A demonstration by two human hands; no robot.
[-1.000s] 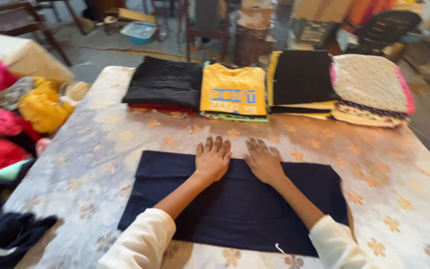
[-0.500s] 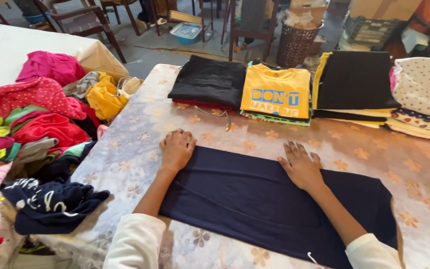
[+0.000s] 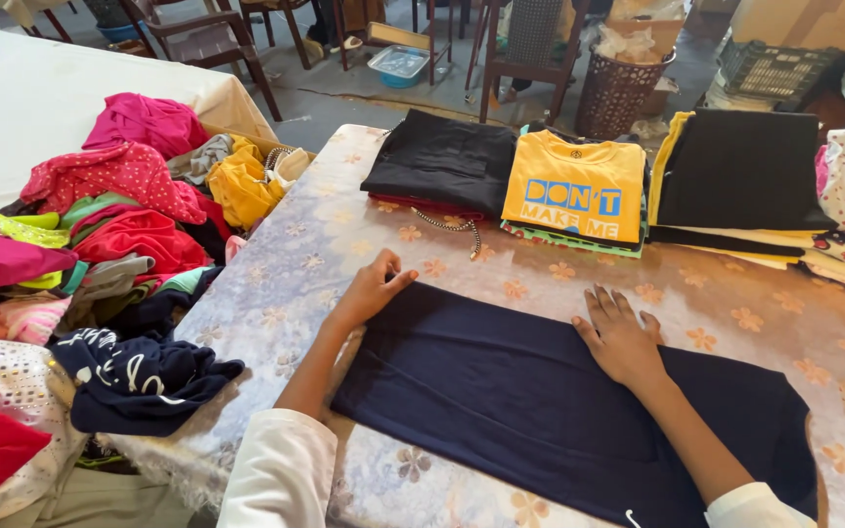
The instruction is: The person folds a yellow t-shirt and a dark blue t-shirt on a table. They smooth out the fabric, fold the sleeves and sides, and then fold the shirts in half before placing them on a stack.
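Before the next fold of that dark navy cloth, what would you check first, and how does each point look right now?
1. Navy cloth lies flat on the table: ok.
2. Left hand at its upper left corner: ok.
3. Right hand flat on the cloth's upper edge: ok.
4. Near edge of the cloth smooth: cannot tell, partly out of view.
5. Folded stacks, such as the yellow shirt, apart from the cloth: ok.
6. Loose clothes pile off the cloth: ok.

sleeves: white, long, pushed up | forearms: bare | jewellery: none seen
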